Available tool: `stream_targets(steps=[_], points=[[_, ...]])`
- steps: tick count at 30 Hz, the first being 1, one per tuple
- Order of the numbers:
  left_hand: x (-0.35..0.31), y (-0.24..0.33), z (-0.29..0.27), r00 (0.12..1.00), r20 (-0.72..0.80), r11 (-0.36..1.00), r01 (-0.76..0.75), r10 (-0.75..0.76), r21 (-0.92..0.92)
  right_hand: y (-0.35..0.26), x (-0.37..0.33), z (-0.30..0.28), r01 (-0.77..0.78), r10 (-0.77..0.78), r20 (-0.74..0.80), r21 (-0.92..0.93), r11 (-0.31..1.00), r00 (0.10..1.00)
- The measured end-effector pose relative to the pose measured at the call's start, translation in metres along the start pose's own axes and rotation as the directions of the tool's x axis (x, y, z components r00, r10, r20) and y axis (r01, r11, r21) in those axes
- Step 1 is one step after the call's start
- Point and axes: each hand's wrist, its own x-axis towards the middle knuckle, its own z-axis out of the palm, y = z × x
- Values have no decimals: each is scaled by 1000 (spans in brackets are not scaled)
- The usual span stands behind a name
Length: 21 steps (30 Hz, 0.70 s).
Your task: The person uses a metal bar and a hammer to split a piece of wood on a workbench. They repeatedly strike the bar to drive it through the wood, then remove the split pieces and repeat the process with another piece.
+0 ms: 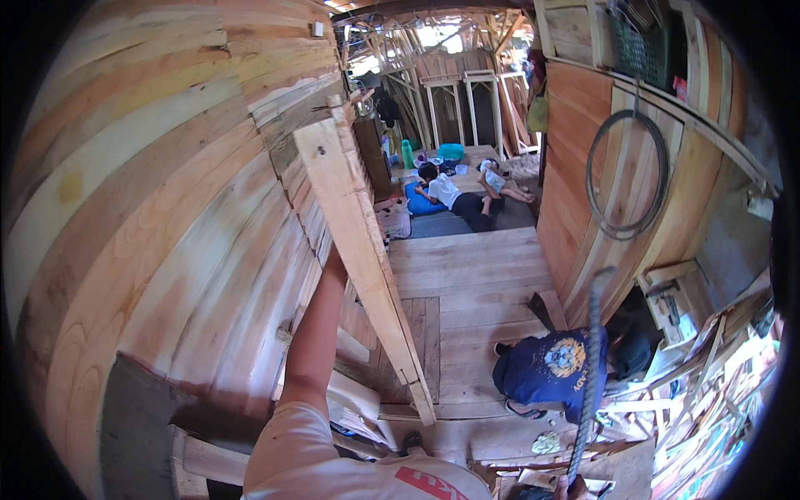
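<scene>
My left arm (315, 346) reaches up and forward to a pale timber post (354, 242). The post leans at a slant in front of me, and a nail or screw head shows near its top. It hides my left hand, so the fingers cannot be made out. At the bottom edge, my right hand (570, 489) is closed around the lower end of a long grey ribbed rod (588, 379). The rod stands nearly upright, its top end a little blurred. Only part of the right hand is in the picture.
A plank wall (167, 192) rises on the left. Close on the right, a person in a dark blue shirt (554, 371) bends low. Two people lie on a platform (429, 225) beyond the wooden floor (475, 275). A wire coil (593, 167) hangs right; scrap wood (708, 433) lies below.
</scene>
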Motion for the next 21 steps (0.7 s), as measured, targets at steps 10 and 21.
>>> stream_targets(steps=[10, 21], points=[[30, -18, -7, 915, -372, 987, -142, 158, 70, -193, 92, 14, 214, -167, 468, -49, 976, 868], [36, -6, 27, 924, -259, 955, -242, 281, 171, -320, 117, -11, 481, -205, 574, -383, 789, 793]])
